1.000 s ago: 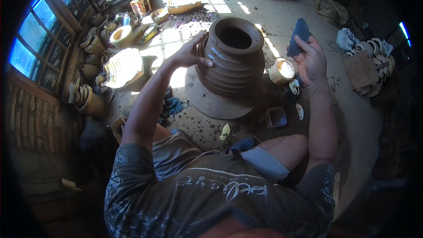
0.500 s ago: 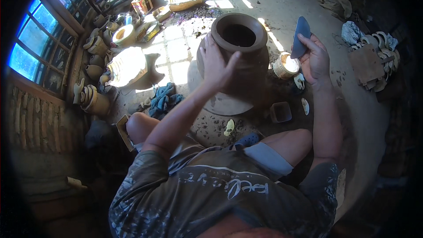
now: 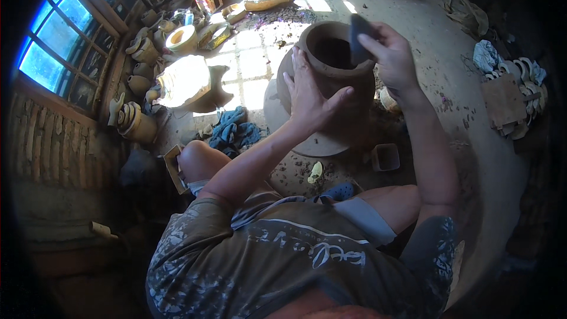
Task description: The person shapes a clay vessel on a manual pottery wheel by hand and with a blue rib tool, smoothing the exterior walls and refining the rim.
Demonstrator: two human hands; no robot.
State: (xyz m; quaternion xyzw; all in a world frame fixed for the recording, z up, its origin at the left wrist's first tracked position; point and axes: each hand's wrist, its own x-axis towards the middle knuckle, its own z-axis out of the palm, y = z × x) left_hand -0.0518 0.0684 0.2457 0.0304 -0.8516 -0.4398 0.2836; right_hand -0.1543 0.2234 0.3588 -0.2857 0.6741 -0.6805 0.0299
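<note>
A large, wide-mouthed clay pot (image 3: 353, 109) stands upright on a round base (image 3: 322, 144) in front of me. My left hand (image 3: 313, 97) lies against the near left of its wall, just under the rim, with fingers stretched out and thumb spread. Gripped in my right hand (image 3: 394, 62) is a thin blue-grey potter's rib (image 3: 358, 40). The rib stands on edge at the right side of the pot's mouth. Whether it touches the clay there I cannot tell.
A small pale bucket (image 3: 388, 100) shows partly behind my right wrist. Close to my legs are a square container (image 3: 385, 158) and a crumpled blue cloth (image 3: 234, 128). Clay vessels (image 3: 139, 85) line the window wall; at the right, a flat board (image 3: 502, 103) leans against stacked curved pieces.
My right hand has brought the rib leftward from beside the pot to its rim. My left hand stays on the pot's wall. The whole view has shifted slightly.
</note>
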